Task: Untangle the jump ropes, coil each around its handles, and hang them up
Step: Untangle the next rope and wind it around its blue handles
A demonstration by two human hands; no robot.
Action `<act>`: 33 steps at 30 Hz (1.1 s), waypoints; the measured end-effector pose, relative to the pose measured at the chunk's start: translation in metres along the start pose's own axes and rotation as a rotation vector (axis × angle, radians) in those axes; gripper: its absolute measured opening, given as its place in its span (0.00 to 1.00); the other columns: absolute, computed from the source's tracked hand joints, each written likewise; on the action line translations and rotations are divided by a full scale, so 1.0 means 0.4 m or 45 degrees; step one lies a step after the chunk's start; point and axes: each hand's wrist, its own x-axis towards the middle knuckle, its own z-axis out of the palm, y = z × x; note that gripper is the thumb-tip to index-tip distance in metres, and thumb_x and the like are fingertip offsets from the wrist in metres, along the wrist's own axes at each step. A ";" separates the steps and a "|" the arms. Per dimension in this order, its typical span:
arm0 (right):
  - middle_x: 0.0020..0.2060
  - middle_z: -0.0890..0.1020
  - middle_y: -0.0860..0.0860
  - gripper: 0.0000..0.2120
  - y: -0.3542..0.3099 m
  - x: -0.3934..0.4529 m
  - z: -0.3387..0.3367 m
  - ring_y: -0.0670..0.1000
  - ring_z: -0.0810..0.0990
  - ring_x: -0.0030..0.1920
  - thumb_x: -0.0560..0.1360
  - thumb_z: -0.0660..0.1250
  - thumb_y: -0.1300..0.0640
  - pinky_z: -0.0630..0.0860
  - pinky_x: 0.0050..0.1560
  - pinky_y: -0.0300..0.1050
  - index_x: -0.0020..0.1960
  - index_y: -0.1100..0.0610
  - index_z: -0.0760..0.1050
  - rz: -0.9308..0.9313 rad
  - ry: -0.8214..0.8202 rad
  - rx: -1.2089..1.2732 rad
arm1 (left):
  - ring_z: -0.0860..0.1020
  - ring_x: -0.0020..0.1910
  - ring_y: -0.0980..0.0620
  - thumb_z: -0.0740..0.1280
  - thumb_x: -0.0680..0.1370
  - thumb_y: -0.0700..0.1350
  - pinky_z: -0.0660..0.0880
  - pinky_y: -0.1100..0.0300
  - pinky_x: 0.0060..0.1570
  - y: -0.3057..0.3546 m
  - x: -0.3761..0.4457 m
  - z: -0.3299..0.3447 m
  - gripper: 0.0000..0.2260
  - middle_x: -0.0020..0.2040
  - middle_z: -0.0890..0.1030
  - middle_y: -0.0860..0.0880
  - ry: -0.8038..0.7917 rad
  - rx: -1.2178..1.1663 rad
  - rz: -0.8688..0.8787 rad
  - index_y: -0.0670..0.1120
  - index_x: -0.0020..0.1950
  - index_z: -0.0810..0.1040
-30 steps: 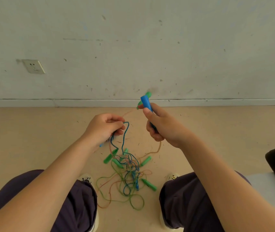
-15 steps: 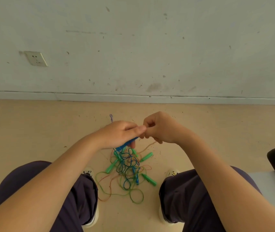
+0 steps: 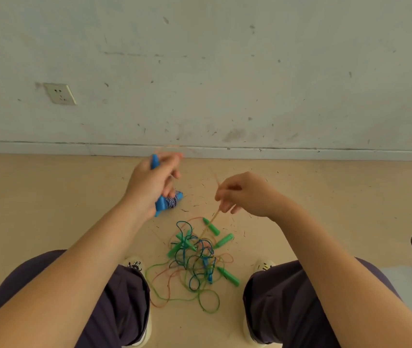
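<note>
Hands now apart, left hand (image 3: 149,184) gripping blue handles (image 3: 166,203), right hand (image 3: 242,194) pinching orange rope (image 3: 213,217)

A pair of blue plastic jump-rope handles (image 3: 161,202), bound together by a coil of blue-and-white twisted cord (image 3: 172,201), is held up off the floor. Beneath lies a tangled heap of thin green, blue and orange ropes (image 3: 192,264) with green plastic handles (image 3: 227,275) sticking out. One thin orange rope (image 3: 213,218) rises taut from the heap.

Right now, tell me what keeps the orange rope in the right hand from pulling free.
The right hand pinches the orange rope, which runs down into the tangled pile, crossed by blue and green loops.
</note>
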 end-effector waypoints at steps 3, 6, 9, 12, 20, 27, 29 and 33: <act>0.33 0.84 0.55 0.08 -0.034 -0.014 -0.004 0.53 0.84 0.35 0.80 0.64 0.62 0.81 0.37 0.43 0.45 0.63 0.78 -0.102 0.042 0.626 | 0.65 0.22 0.55 0.71 0.76 0.41 0.71 0.60 0.25 -0.032 -0.025 0.030 0.07 0.43 0.84 0.48 -0.416 0.543 -0.081 0.50 0.52 0.84; 0.32 0.83 0.56 0.10 -0.046 -0.022 -0.009 0.52 0.83 0.32 0.80 0.64 0.59 0.79 0.33 0.39 0.43 0.62 0.77 -0.155 0.133 0.969 | 0.67 0.23 0.54 0.72 0.76 0.45 0.72 0.58 0.30 -0.031 -0.043 0.046 0.05 0.43 0.86 0.51 -0.701 0.744 -0.133 0.51 0.50 0.86; 0.33 0.83 0.55 0.10 -0.033 -0.017 -0.026 0.51 0.84 0.34 0.80 0.64 0.58 0.79 0.34 0.38 0.44 0.62 0.77 -0.101 0.264 1.204 | 0.69 0.22 0.58 0.72 0.77 0.45 0.72 0.58 0.34 -0.016 -0.038 0.039 0.05 0.34 0.83 0.61 -0.668 0.740 -0.057 0.50 0.51 0.86; 0.36 0.84 0.56 0.09 -0.022 -0.013 -0.032 0.53 0.85 0.38 0.80 0.64 0.57 0.81 0.38 0.40 0.47 0.63 0.78 -0.070 0.280 1.282 | 0.71 0.24 0.59 0.74 0.75 0.48 0.71 0.64 0.30 -0.019 -0.033 0.038 0.05 0.40 0.85 0.61 -0.607 0.769 -0.018 0.50 0.49 0.86; 0.51 0.85 0.52 0.13 -0.008 -0.007 -0.004 0.51 0.83 0.53 0.78 0.62 0.67 0.79 0.56 0.47 0.56 0.56 0.82 -0.105 -0.042 0.453 | 0.62 0.19 0.57 0.73 0.73 0.44 0.69 0.61 0.30 -0.009 -0.024 0.041 0.07 0.35 0.84 0.51 -0.346 0.124 0.014 0.42 0.48 0.83; 0.43 0.86 0.53 0.07 -0.008 0.005 0.043 0.48 0.84 0.44 0.78 0.67 0.64 0.81 0.51 0.45 0.50 0.59 0.83 -0.164 -0.123 0.122 | 0.61 0.19 0.58 0.72 0.71 0.51 0.70 0.61 0.31 0.006 -0.013 0.019 0.11 0.43 0.85 0.50 -0.340 -0.134 0.018 0.45 0.48 0.83; 0.39 0.85 0.56 0.05 -0.021 0.001 0.028 0.52 0.84 0.40 0.77 0.67 0.66 0.82 0.44 0.44 0.48 0.61 0.82 -0.195 -0.021 0.419 | 0.64 0.21 0.57 0.74 0.72 0.52 0.71 0.62 0.30 0.008 -0.011 0.014 0.11 0.40 0.84 0.53 -0.369 0.097 0.027 0.47 0.49 0.83; 0.37 0.85 0.58 0.04 -0.046 -0.016 0.000 0.54 0.84 0.37 0.76 0.68 0.63 0.81 0.40 0.44 0.46 0.61 0.82 -0.272 0.159 0.750 | 0.77 0.31 0.65 0.78 0.71 0.48 0.72 0.66 0.31 -0.023 -0.014 0.019 0.07 0.38 0.84 0.60 -0.546 0.725 -0.013 0.52 0.48 0.85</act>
